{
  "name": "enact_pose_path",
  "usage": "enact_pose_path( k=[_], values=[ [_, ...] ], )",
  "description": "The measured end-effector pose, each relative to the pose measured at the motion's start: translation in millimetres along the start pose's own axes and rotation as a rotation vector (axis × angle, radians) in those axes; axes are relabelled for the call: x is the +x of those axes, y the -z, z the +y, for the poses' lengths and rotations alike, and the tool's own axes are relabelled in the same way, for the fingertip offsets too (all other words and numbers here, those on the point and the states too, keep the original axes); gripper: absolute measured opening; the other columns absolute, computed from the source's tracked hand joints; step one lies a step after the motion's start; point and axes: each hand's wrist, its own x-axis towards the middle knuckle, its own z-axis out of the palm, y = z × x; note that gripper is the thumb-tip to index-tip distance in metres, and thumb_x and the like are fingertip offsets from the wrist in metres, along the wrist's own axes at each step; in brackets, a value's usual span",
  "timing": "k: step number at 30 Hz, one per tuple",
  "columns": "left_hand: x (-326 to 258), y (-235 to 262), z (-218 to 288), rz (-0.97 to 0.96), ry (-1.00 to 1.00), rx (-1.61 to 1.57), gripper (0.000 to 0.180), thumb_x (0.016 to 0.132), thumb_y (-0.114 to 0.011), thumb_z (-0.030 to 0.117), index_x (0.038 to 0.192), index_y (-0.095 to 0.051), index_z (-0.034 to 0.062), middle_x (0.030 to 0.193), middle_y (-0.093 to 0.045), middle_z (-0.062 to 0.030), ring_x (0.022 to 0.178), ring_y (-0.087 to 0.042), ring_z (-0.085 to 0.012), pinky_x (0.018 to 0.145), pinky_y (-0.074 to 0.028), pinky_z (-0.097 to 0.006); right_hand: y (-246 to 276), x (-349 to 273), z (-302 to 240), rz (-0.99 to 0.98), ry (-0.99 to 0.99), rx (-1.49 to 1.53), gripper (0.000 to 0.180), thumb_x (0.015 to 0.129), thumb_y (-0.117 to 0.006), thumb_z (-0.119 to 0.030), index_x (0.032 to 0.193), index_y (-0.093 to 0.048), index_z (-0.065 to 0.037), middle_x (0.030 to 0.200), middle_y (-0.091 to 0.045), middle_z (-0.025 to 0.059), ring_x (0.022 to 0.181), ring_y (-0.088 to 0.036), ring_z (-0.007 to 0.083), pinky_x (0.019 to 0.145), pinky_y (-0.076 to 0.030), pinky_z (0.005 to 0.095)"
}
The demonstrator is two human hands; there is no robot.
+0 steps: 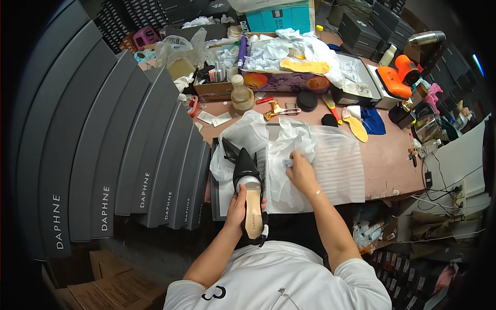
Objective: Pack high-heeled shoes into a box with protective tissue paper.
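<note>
My left hand (236,211) is wrapped round a black pointed-toe shoe (253,214) with a beige insole. Its toe points away from me, and something white shows inside the toe part. Just beyond it, part of another black shoe (230,150) lies on white tissue paper (242,132). My right hand (301,174) is closed, fingertips pinching a small pale crumpled wad (288,163) over the tissue. Under the tissue is an open dark shoe box (216,199), mostly covered. A ribbed white foam sheet (338,165) lies right of my right hand.
Tall stacks of dark grey shoe boxes (98,144) rise close on my left. Along the back of the pink table (395,168) stand a paper-filled carton (281,81), a glass bottle (241,95) and a round black tin (307,101). A brush (331,107) and yellow insole (356,128) lie at right.
</note>
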Motion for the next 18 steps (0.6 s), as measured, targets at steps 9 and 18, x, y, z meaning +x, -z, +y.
enact_pose_path(
  k=[9,18],
  values=[
    [1.8,-14.2,-12.7,-0.108,-0.061,-0.197,0.060,0.097,-0.031,0.058,0.124,-0.046,0.0071,0.114,-0.056,-0.0106,0.098,-0.060,-0.0187,0.082,-0.052,-0.032,18.0,-37.7,-94.9,-0.024,0.674,0.040,0.033,0.071,-0.066,-0.012,0.103,-0.057,-0.010,0.097,-0.057,0.0064,0.088,-0.057,0.0240,0.071,-0.050,0.0340],
    [-1.3,-0.7,-13.9,-0.147,0.038,-0.157,0.049,0.100,-0.032,0.050,0.126,-0.042,0.0100,0.112,-0.053,-0.0073,0.104,-0.055,-0.0149,0.087,-0.048,-0.032,8.4,-45.9,-90.6,0.054,0.730,-0.013,0.027,0.072,-0.065,-0.016,0.098,-0.060,-0.011,0.095,-0.057,0.0037,0.083,-0.055,0.0213,0.070,-0.040,0.0327]
  ],
)
